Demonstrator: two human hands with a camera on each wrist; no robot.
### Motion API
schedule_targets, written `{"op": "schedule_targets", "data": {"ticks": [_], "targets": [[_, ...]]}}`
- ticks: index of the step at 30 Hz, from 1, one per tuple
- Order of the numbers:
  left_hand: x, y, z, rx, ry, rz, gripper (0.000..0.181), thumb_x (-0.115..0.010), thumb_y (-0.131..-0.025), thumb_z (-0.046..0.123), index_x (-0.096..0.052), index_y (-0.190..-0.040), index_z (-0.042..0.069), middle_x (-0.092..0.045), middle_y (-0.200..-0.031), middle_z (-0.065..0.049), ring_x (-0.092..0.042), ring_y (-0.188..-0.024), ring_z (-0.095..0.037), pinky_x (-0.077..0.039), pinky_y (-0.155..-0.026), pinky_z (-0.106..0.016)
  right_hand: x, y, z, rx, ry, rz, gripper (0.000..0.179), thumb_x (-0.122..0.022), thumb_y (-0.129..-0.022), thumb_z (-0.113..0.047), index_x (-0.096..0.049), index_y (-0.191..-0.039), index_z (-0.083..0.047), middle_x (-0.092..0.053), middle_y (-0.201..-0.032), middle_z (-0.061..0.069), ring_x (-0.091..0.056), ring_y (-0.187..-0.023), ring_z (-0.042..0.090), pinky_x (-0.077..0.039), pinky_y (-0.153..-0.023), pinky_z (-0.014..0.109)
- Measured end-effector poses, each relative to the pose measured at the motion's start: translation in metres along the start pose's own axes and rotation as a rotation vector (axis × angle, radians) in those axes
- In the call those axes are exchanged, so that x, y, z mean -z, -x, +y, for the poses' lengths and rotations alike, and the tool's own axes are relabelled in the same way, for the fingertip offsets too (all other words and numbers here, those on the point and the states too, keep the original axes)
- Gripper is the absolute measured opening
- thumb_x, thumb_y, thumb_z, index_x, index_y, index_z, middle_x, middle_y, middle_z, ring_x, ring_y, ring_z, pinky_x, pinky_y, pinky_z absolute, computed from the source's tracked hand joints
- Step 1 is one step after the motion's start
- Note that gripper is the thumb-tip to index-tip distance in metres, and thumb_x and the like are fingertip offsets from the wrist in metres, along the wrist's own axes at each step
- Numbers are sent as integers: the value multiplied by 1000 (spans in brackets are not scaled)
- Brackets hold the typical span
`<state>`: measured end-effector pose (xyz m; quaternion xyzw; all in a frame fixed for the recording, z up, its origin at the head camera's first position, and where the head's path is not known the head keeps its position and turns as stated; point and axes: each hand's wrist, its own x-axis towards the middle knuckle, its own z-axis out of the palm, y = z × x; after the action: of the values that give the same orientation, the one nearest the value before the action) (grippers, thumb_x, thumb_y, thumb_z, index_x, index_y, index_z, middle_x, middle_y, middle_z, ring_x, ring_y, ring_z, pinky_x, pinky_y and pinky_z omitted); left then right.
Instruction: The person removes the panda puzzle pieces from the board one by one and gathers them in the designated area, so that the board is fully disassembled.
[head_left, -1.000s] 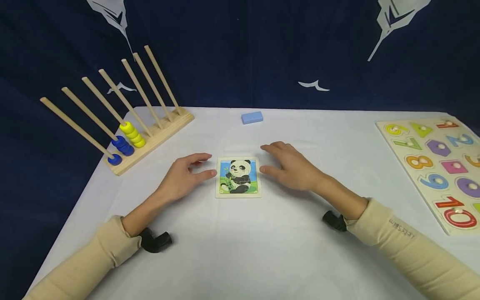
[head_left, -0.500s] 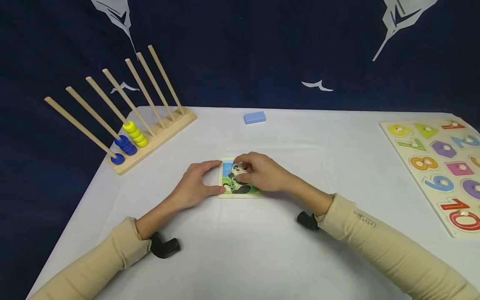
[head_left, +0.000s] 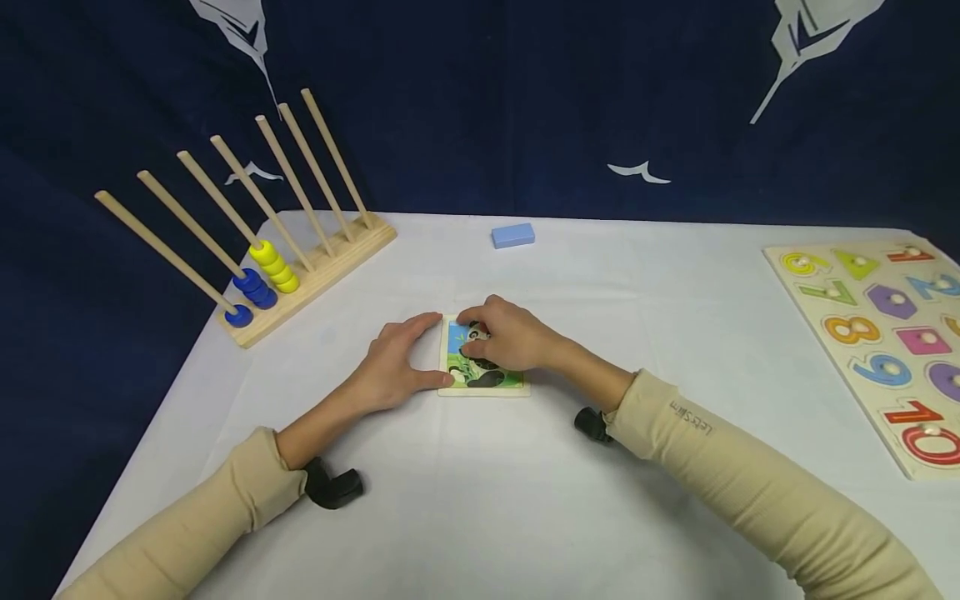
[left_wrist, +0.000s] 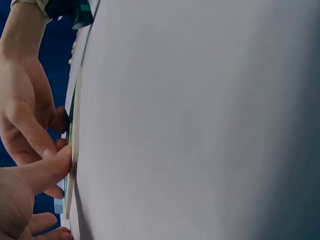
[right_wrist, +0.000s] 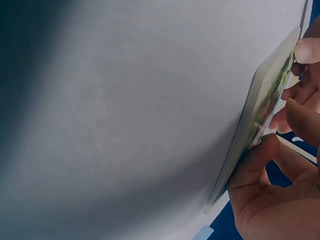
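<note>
A small square panda jigsaw puzzle (head_left: 486, 379) in a pale wooden frame lies on the white table. My left hand (head_left: 390, 367) is at its left side, the thumb on the near left corner and the forefinger along the far left corner. From above, my right hand (head_left: 517, 335) reaches over the picture's upper part with bent fingers, hiding part of the panda. In the right wrist view, the right fingers (right_wrist: 267, 150) touch the puzzle's face, while the thumb (right_wrist: 295, 112) stands slightly apart from it. I cannot tell whether a piece is pinched.
At the left stands a wooden peg abacus (head_left: 322, 271) with blue and yellow beads on tall rods. A blue block (head_left: 513, 236) lies near the table's back edge. To the right is a number-and-shape peg board (head_left: 862, 358). A dark curtain (head_left: 487, 108) hangs behind.
My right hand has come in from the puzzle's right side over its picture, then shifted slightly left and away. My left hand has moved up against the puzzle's left edge.
</note>
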<state>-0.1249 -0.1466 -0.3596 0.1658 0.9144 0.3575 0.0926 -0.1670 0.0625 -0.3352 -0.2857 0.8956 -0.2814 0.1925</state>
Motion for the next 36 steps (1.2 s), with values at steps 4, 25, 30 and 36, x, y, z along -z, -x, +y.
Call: {"op": "schedule_targets", "data": {"ticks": [4,25,30,36], "targets": [[2,-3,-1,11,2,-23,84,-83,-80,24,-40,-149,2,-35,-156,-13,-28,-137,-39,-20,-110,-59,0,-2,0,-12,13,-1,46,-66,-95,-20,-57,-137,-2,-56,-106,11,-50,-94,22,-44,-81,34],[15,5,-2,-161,-175,-149,50,-79,-84,32,-67,-129,14,-38,-154,-10,-38,-128,-31,-32,-100,-61,6,-12,4,-81,-329,-54,40,-72,-83,3,-64,-122,0,-44,-85,5,-39,-75,19,-35,-66,28],[15,3,-1,-166,-210,-172,49,-77,-86,34,-66,-130,14,-36,-155,-11,-37,-129,-33,-32,-100,-64,5,-10,3,-68,-287,-57,35,-73,-82,2,-66,-116,-1,-45,-84,5,-40,-82,20,-34,-71,31],[15,3,1,-169,-217,-181,49,-75,-87,34,-65,-131,14,-36,-155,-12,-37,-128,-33,-32,-99,-64,3,-8,5,-49,-203,-34,51,-74,-84,-6,-60,-133,-1,-53,-98,8,-43,-90,22,-37,-74,32]]}}
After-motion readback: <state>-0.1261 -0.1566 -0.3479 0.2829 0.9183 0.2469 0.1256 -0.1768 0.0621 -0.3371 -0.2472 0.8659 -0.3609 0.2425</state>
